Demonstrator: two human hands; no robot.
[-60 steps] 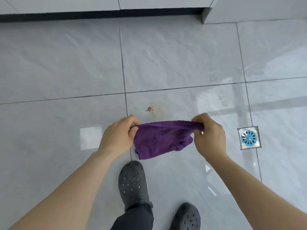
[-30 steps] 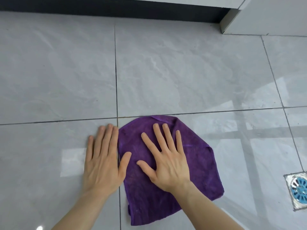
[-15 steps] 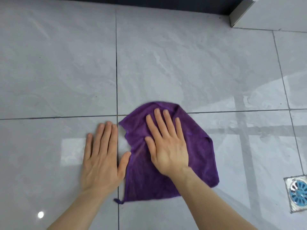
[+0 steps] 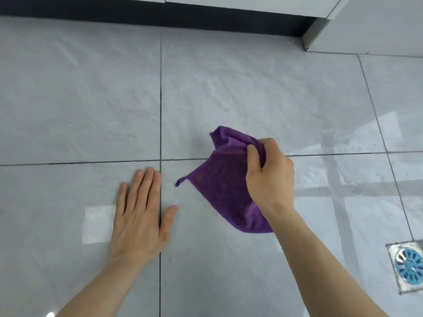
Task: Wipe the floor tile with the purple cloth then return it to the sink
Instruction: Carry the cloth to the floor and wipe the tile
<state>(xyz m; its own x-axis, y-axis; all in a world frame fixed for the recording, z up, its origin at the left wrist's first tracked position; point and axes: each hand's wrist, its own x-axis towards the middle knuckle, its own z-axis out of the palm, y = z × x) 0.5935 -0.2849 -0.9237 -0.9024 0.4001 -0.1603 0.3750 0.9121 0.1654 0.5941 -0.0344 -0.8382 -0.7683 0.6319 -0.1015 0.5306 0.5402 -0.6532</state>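
there, the right hand had its fingers curled and pinched shut on a bunched fold of the purple cloth, gripping it near the cloth's far edge. the rest of the cloth draped down toward the grey floor tile, with one small corner tab poking out toward nine o'clock. the cloth sat across the grout line that ran from nine to three o'clock, just at three o'clock of the crossing of the grout lines. the left hand lay flat on the floor with fingers spread together and thumb out, holding nothing, at nine o'clock of the cloth and apart from it. a metal floor drain with a blue grille sat at four o'clock, well apart. a dark plinth ran along twelve o'clock.
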